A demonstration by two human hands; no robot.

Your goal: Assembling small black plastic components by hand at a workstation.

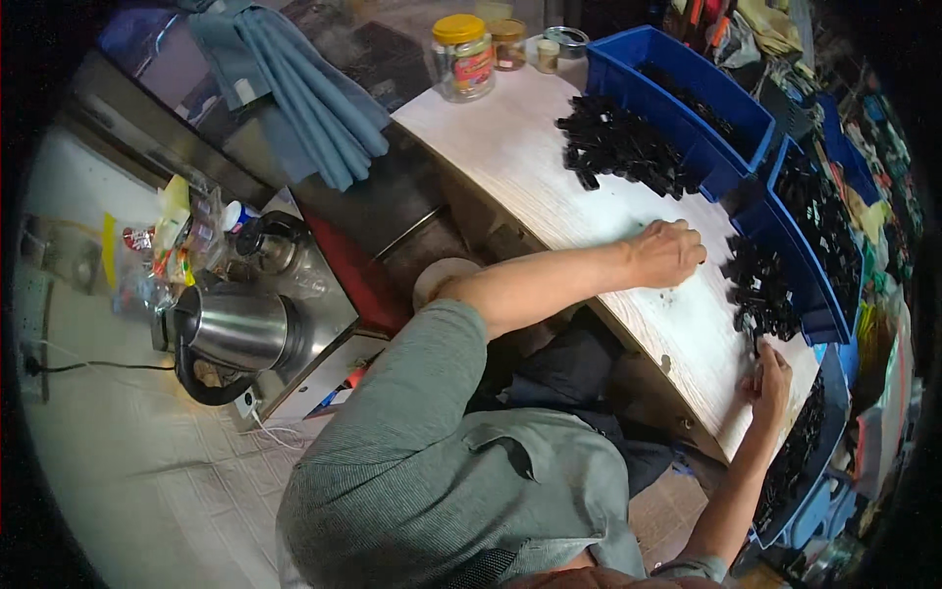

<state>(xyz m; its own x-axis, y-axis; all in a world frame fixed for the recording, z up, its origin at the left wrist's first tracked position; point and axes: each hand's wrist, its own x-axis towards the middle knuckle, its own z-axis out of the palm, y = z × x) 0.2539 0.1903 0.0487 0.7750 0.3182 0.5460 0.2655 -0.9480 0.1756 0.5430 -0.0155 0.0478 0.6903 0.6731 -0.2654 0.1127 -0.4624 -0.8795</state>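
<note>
My left hand (665, 253) is over the middle of the white table (491, 128), its fingers curled closed. Whatever it may hold is hidden from this side. Farther right, my right hand (770, 378) pinches a small black plastic part (757, 344) at the near edge of a pile of similar black parts (759, 293). A larger heap of black parts (618, 145) lies beyond my left hand. Blue bins (677, 128) holding more black pieces stand along the table's far and right sides.
At the table's far end stand a yellow-lidded jar (461, 57) and smaller containers. To my left, a steel kettle (240, 329) and a glass pot (270, 242) sit on a low cabinet. Blue-grey cloth (304, 93) hangs beyond it. Another bin of black parts (797, 452) is beside my right forearm.
</note>
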